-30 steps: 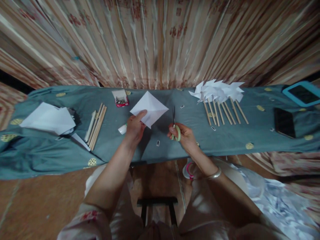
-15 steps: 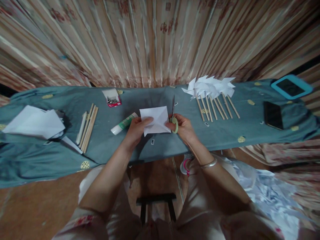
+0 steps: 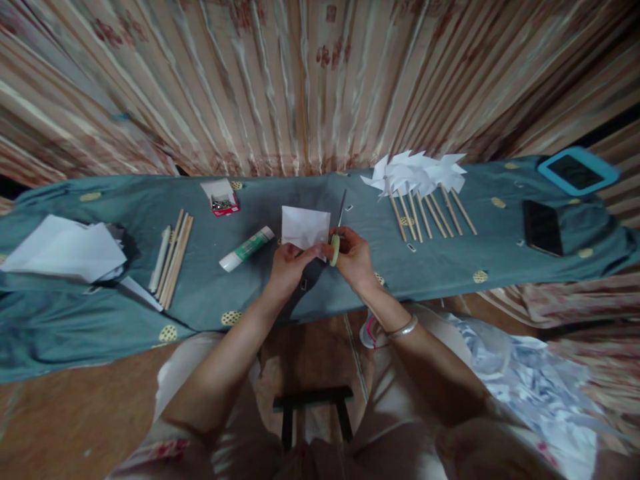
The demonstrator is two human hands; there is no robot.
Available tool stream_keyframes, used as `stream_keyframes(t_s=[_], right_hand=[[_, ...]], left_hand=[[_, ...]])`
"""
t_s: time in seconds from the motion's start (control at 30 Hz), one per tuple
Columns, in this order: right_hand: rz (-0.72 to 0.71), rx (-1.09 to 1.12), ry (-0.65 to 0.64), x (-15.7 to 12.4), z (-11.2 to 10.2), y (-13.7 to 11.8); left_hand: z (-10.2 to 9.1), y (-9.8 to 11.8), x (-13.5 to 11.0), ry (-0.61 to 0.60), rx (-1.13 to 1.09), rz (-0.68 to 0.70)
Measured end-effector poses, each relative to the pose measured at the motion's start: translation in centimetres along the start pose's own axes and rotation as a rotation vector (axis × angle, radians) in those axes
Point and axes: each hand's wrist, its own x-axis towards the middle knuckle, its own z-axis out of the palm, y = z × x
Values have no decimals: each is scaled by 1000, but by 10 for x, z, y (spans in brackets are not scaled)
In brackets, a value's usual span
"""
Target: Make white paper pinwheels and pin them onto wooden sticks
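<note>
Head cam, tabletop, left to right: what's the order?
paper stack → wooden sticks → glue stick → left hand pinching the folded paper → right hand holding the scissors → paper pinwheels → black phone → blue-cased tablet

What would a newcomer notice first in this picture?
In the middle, the left hand holds a white paper and the right hand holds green-handled scissors beside it. To the right, a row of white pinwheels lies on the blue cloth.
</note>
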Motion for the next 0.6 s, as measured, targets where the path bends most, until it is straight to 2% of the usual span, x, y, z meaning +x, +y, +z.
stream_keyframes(t_s=[0.13,0.37,0.47,0.6], right_hand=[[25,44,0,1,3,-1],[47,118,-6,2,8,-3],[30,96,-75,-3,8,-4],[65,32,-234,-14,1,-8]], left_hand=[[-5,-3,5,15,149,192],[-14,-9,12,71,166,229],[-14,-2,14,107,106,238],[-17,15,20,144,-3,248]])
